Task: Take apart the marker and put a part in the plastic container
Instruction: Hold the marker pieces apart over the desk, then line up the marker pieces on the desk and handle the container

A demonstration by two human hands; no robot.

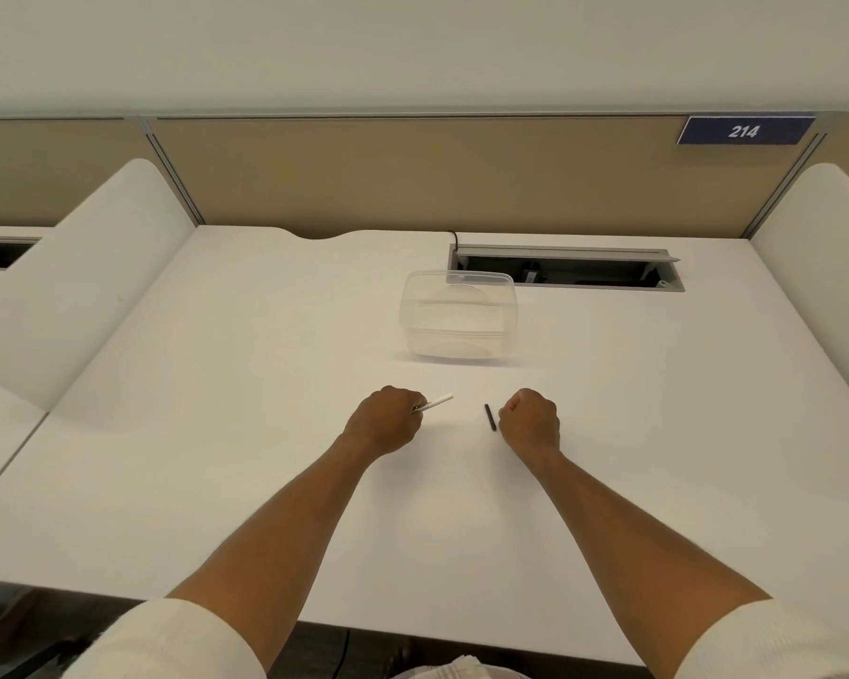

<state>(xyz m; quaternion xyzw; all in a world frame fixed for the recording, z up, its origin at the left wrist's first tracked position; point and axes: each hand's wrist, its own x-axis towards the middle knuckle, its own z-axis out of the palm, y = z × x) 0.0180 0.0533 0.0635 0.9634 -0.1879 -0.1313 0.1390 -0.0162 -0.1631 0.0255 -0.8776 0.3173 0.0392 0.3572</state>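
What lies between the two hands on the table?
In the head view, a black marker part lies beside the right hand; the left hand holds the white marker body.

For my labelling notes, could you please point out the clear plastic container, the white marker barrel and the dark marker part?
Clear plastic container (458, 335), head view, near wall.
White marker barrel (440, 400), head view, exposed shaft.
Dark marker part (490, 418), head view, middle.

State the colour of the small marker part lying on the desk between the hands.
Black, or very dark; the marker part shows clearly in the head view.
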